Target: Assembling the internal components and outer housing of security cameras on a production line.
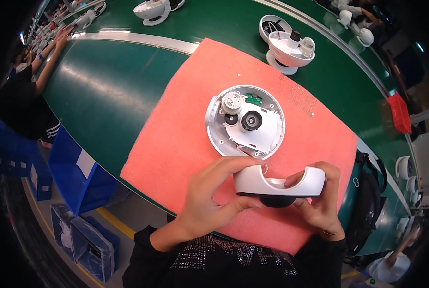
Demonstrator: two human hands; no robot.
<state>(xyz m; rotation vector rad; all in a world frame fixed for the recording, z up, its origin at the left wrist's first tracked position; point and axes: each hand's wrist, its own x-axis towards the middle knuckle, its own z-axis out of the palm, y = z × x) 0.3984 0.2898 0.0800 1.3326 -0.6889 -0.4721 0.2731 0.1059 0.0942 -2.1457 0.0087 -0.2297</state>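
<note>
Between my two hands I hold a white rounded housing piece (242,181) with a U-shaped cutout and a dark underside. My left hand (207,197) grips its left end, thumb below and fingers on top. At the other end, my right hand (320,201) is closed round it, with the thumb low and a finger reaching into the cutout. Just beyond lies an open round white housing (277,137) on the pink foam mat (176,120). Inside it are a motor (232,102), a black round hub (251,120) and a small green circuit board (253,99).
A white bowl-shaped unit (291,50) on a stand is beyond the mat, another (152,10) farther left. Blue bins (75,168) stand beside the table at left. A black bag (368,206) and red bin (399,113) are right. Another person's arms (51,57) reach in far left.
</note>
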